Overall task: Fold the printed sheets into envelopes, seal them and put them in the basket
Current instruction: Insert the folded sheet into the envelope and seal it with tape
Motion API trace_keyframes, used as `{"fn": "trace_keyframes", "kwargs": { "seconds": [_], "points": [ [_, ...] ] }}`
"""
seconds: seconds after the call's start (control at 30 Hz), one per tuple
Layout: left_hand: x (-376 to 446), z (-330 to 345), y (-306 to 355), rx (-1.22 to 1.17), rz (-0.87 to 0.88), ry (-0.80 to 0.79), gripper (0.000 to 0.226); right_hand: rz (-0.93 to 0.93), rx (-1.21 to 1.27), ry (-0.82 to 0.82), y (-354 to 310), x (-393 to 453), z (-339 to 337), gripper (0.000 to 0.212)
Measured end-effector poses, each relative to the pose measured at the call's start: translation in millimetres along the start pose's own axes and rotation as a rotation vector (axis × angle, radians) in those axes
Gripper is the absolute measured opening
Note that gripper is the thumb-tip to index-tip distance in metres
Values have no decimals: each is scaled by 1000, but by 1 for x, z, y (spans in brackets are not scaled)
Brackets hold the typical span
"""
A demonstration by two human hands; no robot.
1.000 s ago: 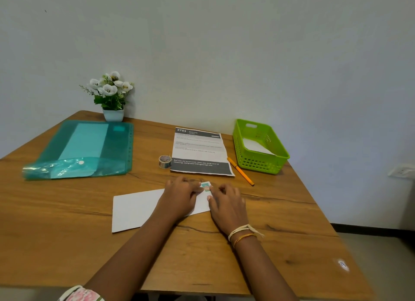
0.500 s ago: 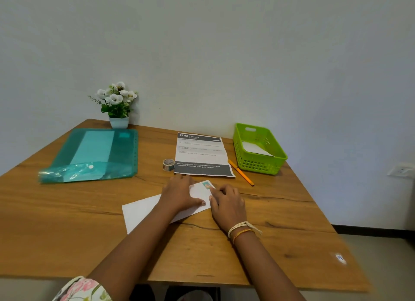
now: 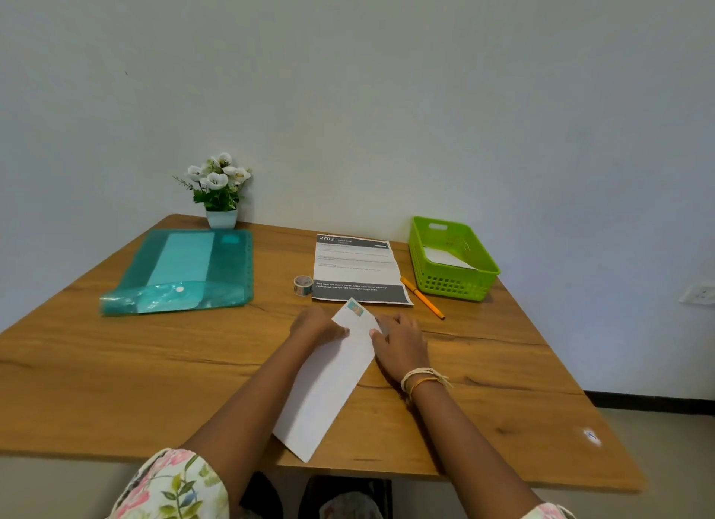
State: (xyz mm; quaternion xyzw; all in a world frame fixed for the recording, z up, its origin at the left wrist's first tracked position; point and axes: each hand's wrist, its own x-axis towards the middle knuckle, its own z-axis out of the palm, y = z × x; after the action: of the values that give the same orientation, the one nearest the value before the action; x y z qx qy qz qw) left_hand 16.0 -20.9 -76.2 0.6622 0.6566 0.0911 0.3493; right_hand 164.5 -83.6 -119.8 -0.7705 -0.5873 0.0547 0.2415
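A folded white envelope (image 3: 329, 379) lies on the wooden table (image 3: 116, 383), long side pointing from the near edge toward the far right. A small teal sticker (image 3: 354, 308) sits at its far end. My left hand (image 3: 315, 326) grips the envelope's left edge near that end. My right hand (image 3: 400, 342) grips its right edge. A printed sheet (image 3: 358, 269) with dark bands lies flat behind the hands. The green basket (image 3: 452, 284) stands at the far right with a white folded paper (image 3: 445, 257) inside.
A tape roll (image 3: 303, 285) sits left of the printed sheet, an orange pen (image 3: 422, 298) right of it. A teal plastic folder (image 3: 182, 272) lies at the far left, with a white flower pot (image 3: 220, 193) behind it against the wall.
The envelope has turned from lying crosswise to pointing toward me, its near end now at the table's front edge. Both hands stayed at its stickered end. The camera tilted up.
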Motion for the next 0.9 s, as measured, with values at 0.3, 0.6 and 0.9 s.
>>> {"fn": "trace_keyframes", "kwargs": {
  "seconds": [0.3,0.6,0.9],
  "points": [
    [3,-12,33,-858,-133,-206,31,383,759,-27,2,9,-32,64],
    [9,19,44,-872,-107,-127,36,553,1048,167,9,17,-33,67],
    [1,-11,46,-407,111,-467,41,563,1265,348,9,68,-87,58]
  ]
}}
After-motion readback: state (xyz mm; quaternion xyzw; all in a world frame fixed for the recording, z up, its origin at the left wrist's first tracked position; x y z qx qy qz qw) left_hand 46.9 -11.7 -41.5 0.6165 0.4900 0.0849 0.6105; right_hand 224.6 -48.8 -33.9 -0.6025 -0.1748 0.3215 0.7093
